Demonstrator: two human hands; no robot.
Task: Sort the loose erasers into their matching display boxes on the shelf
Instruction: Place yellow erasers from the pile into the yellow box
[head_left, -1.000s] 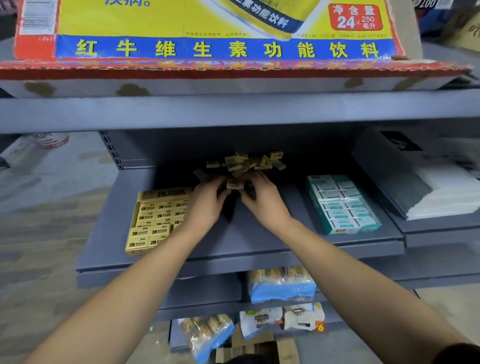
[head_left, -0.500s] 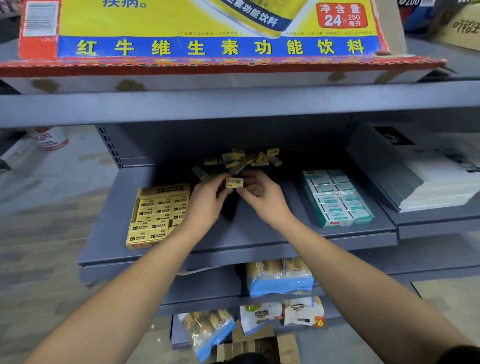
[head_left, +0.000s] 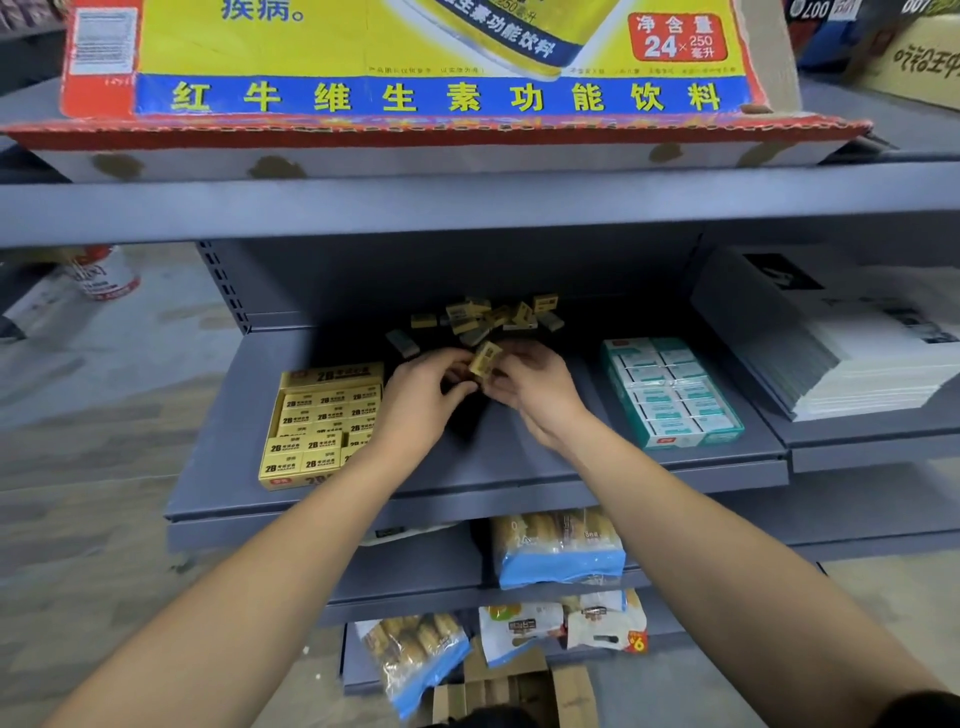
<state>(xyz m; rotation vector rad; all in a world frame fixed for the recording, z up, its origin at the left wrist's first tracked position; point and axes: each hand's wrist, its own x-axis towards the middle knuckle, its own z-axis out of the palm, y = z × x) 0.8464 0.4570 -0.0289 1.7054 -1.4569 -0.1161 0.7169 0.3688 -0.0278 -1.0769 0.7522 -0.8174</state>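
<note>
A pile of loose erasers, mostly yellow with a few grey-green, lies at the back of the grey shelf. My left hand and my right hand meet in front of the pile, and together they pinch one yellow eraser, tilted up between the fingertips. The yellow display box, filled with yellow 2B erasers, stands left of my left wrist. The green-and-white display box, filled with wrapped erasers, stands to the right of my right hand.
A stack of white paper pads sits on the neighbouring shelf at right. A large yellow drinks carton rests on the shelf above. Bagged snacks fill the lower shelves, and cardboard lies on the floor.
Both hands have drawn slightly back from the pile, lifting one yellow eraser between them and tilting it upright.
</note>
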